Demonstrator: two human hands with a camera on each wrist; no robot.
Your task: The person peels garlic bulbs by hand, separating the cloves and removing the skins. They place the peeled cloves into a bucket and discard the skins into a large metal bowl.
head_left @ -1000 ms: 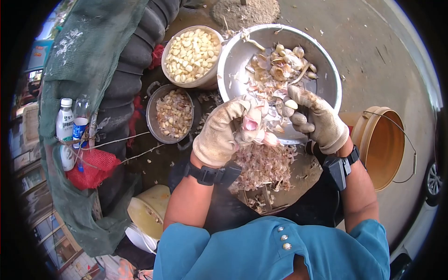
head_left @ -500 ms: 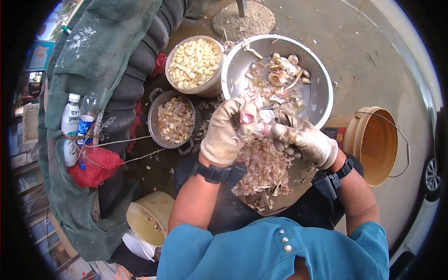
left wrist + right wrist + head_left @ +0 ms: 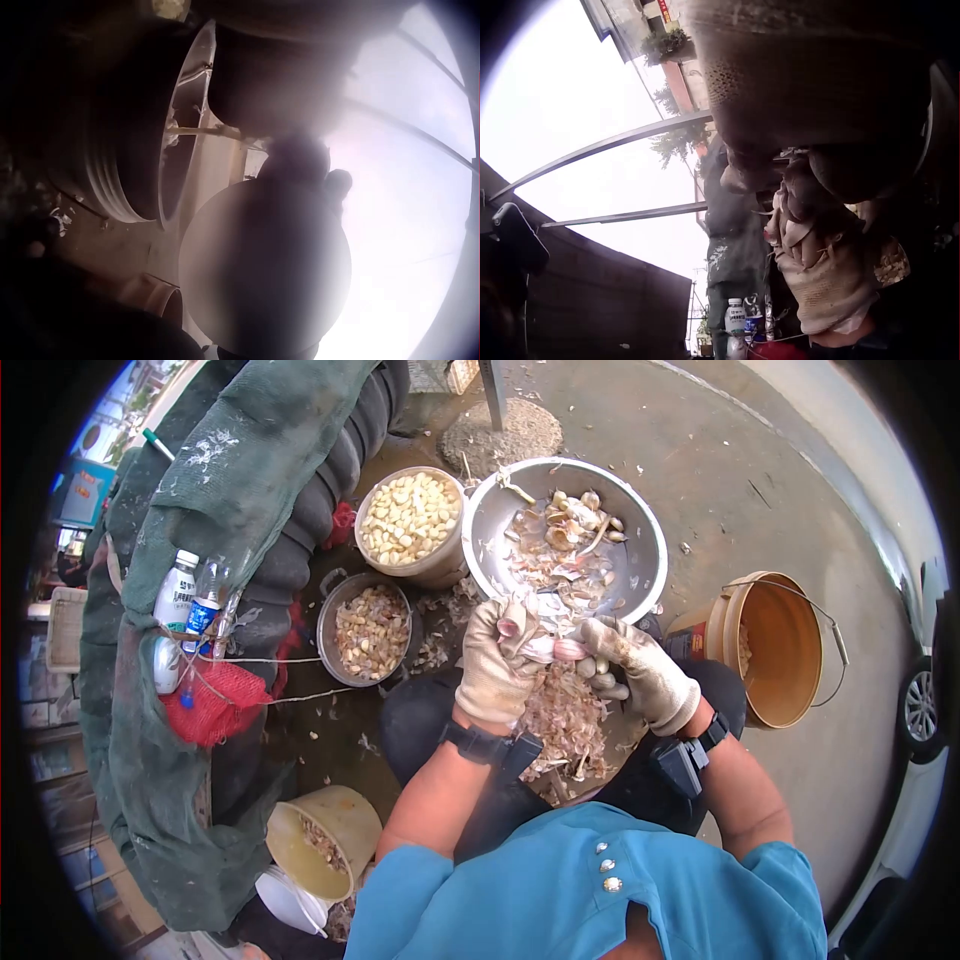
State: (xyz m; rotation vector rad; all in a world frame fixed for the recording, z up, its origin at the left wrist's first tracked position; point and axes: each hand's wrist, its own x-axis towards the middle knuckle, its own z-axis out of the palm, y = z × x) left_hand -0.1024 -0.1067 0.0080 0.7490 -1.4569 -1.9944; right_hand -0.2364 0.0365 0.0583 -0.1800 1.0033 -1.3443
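Both gloved hands have dropped below the bowl point(image 3: 640, 550), left hand point(image 3: 497, 665) and right hand point(image 3: 640, 672) pinching one garlic clove point(image 3: 556, 649) mid-frame; bottle labels unreadable.

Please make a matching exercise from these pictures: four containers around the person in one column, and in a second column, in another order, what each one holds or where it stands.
Things:
1. cream bowl
2. big metal basin
3. small metal pot
4. orange bucket

Descriptions:
A. lies on its side on the ground at the person's right
B. full of peeled white cloves
C. holds garlic heads and loose skins, just beyond the gloved hands
D. has side handles and stands below the cream bowl in the head view

Pairs: 1-B, 2-C, 3-D, 4-A
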